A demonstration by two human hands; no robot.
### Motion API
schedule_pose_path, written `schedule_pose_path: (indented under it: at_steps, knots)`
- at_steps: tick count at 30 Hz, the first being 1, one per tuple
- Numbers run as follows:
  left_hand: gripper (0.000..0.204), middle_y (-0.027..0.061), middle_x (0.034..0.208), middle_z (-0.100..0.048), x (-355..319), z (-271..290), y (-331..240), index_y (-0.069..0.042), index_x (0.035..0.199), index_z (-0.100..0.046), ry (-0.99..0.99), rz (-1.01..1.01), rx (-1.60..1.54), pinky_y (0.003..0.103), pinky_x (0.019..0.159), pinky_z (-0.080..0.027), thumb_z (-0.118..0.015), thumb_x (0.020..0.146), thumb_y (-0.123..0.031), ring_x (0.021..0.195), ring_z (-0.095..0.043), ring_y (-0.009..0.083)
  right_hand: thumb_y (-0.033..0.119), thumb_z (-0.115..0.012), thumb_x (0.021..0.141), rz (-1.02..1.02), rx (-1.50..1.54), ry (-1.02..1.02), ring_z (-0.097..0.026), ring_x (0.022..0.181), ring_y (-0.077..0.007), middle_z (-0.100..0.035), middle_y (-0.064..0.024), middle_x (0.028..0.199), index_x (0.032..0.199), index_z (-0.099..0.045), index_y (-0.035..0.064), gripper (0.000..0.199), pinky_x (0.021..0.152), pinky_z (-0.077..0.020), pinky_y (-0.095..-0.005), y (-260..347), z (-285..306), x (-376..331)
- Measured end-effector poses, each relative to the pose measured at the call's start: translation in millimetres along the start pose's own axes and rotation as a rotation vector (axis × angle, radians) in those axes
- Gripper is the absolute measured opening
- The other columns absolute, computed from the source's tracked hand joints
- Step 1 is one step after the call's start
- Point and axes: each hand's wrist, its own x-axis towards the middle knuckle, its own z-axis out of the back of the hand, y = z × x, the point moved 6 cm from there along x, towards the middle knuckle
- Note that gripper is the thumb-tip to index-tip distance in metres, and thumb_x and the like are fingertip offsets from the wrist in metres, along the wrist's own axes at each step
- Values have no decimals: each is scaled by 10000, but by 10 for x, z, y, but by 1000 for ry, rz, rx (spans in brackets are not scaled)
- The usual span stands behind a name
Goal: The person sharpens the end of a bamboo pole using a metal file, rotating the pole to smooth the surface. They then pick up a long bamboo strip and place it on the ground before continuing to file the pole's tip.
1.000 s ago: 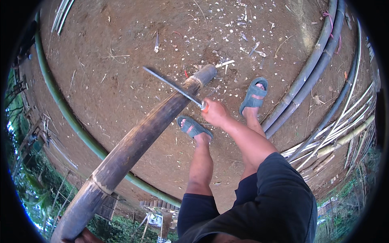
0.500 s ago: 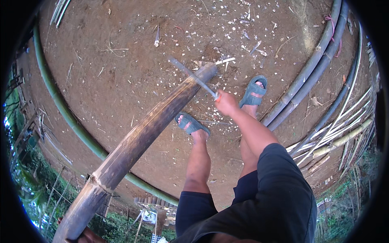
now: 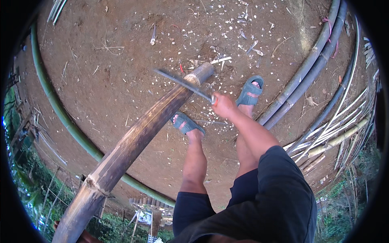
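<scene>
A thick brown bamboo pole (image 3: 139, 135) slants from the lower left up to the ground near my feet, a pale scraped strip along its top. At its near end my left hand (image 3: 86, 238) grips it from beneath. Most of that hand is hidden under the pole, with a fingertip showing on the far side. My right hand (image 3: 224, 106) is closed round the orange handle of a machete (image 3: 184, 84). The long grey blade lies across the pole a little short of its far end and looks slightly blurred.
Sandalled feet (image 3: 188, 123) stand just right of the pole. Wood chips (image 3: 243, 16) litter the brown soil ahead. A long green bamboo pole (image 3: 65, 115) curves along the left. Dark bamboo poles (image 3: 302, 79), tied with pink string, and pale split strips (image 3: 344, 117) lie at the right.
The machete blade has moved left and back along the bamboo pole towards me, now lying flatter across it. My right hand has shifted slightly left. The left hand keeps its hold.
</scene>
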Motion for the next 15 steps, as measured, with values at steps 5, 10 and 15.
schedule_pose_path:
  at_steps: [5, 10, 15]
  knots:
    - [461, 108, 996, -731, -81, -43, 109, -108, 993, -735, 76, 46, -14, 502, 947, -507, -773, 654, -419, 1001, -677, 294, 229, -691, 822, -142, 12, -53, -687, 1012, -407, -711, -229, 1040, 1166, -622, 83, 380, 902, -538, -499, -334, -14, 240]
    - [603, 145, 1132, -681, 378, 405, 23, -96, 1077, -678, 35, -4, -79, 562, 1026, -442, -778, 647, -507, 1128, -613, 300, 201, -692, 814, -161, 39, -85, -687, 998, -409, -713, -220, 1032, 1126, -628, 81, 341, 882, -541, -503, -384, 83, 264]
    - [825, 182, 1335, -551, 287, 395, -125, -17, 1288, -515, 46, -24, -19, 566, 1131, -320, -782, 713, -544, 1292, -488, 336, 201, -676, 819, -20, -71, -32, -680, 1012, -419, -712, -225, 1037, 1126, -624, 67, 339, 862, -545, -501, 168, 242, -32]
